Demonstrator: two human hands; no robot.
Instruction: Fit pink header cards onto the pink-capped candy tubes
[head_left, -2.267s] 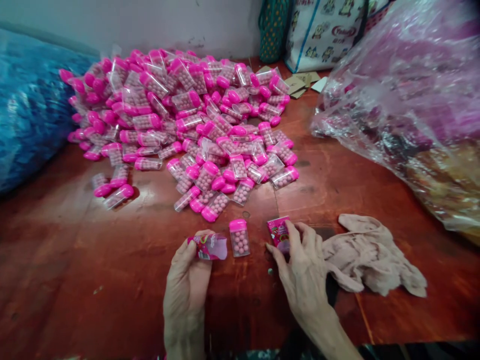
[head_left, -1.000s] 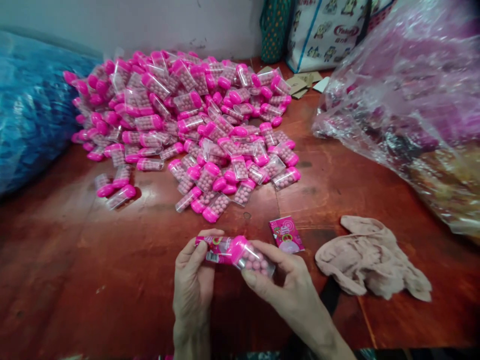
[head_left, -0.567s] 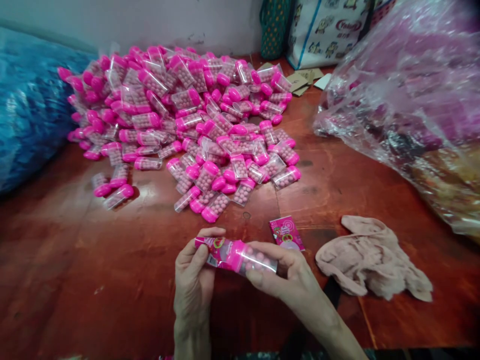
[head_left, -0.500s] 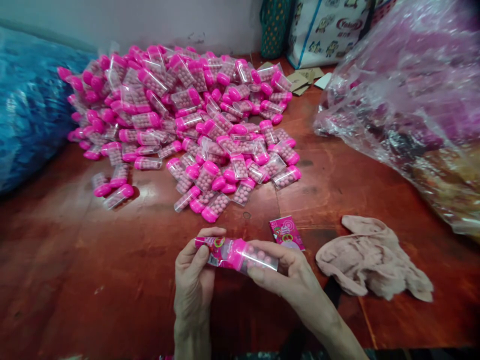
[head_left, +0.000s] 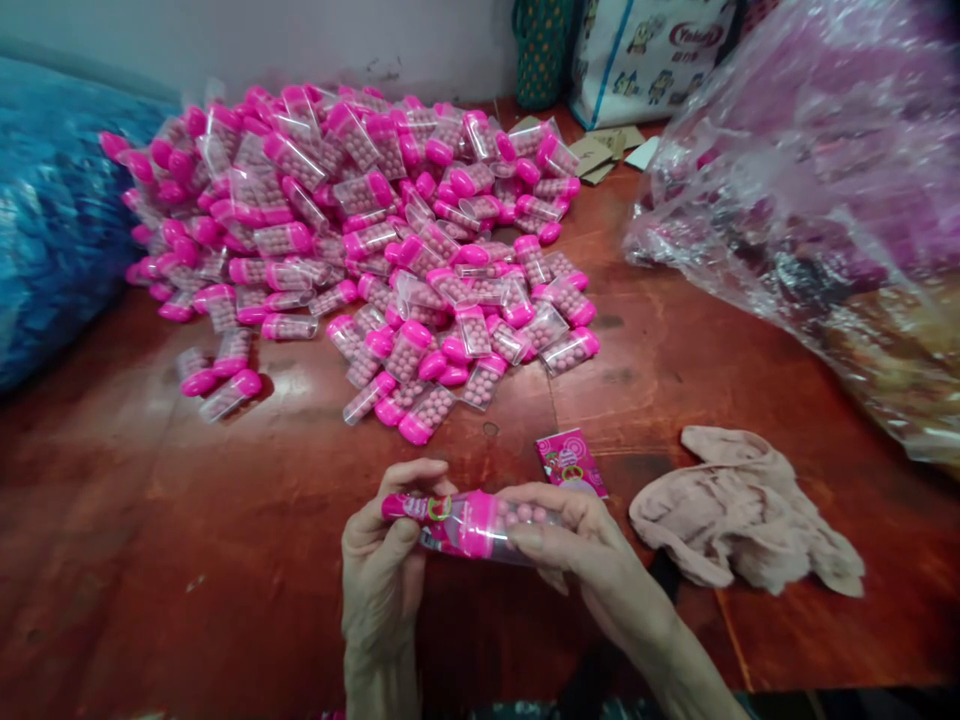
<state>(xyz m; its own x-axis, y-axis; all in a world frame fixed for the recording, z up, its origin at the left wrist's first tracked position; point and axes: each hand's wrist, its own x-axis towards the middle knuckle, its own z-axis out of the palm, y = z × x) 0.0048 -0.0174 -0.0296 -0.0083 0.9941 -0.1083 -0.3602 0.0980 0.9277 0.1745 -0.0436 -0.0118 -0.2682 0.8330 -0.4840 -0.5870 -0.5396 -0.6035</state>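
My left hand [head_left: 386, 550] pinches a printed pink sleeve [head_left: 415, 508] between thumb and fingers. My right hand [head_left: 581, 540] is wrapped round a clear container [head_left: 517, 518] of pink balls, its bright pink cap pointing left against the sleeve. The cap end appears to sit at or inside the sleeve's opening; how far in is unclear. Just beyond my right hand, a stack of printed pink sleeves [head_left: 571, 460] lies flat on the table. A large heap of pink-capped containers [head_left: 409, 350] spreads over the table's far side.
A blue plastic bag [head_left: 60, 220] bulges at the left. On the right are a big clear plastic bag [head_left: 810, 200] with pink contents and a crumpled beige cloth [head_left: 742, 510]. Cardboard pieces [head_left: 592, 155] and a white printed bag [head_left: 649, 65] stand at the back of the red-brown table [head_left: 225, 540].
Both hands have shifted slightly, and the container and sleeve have turned to lie more level. My right thumb has moved on the container. The view has shifted a little.
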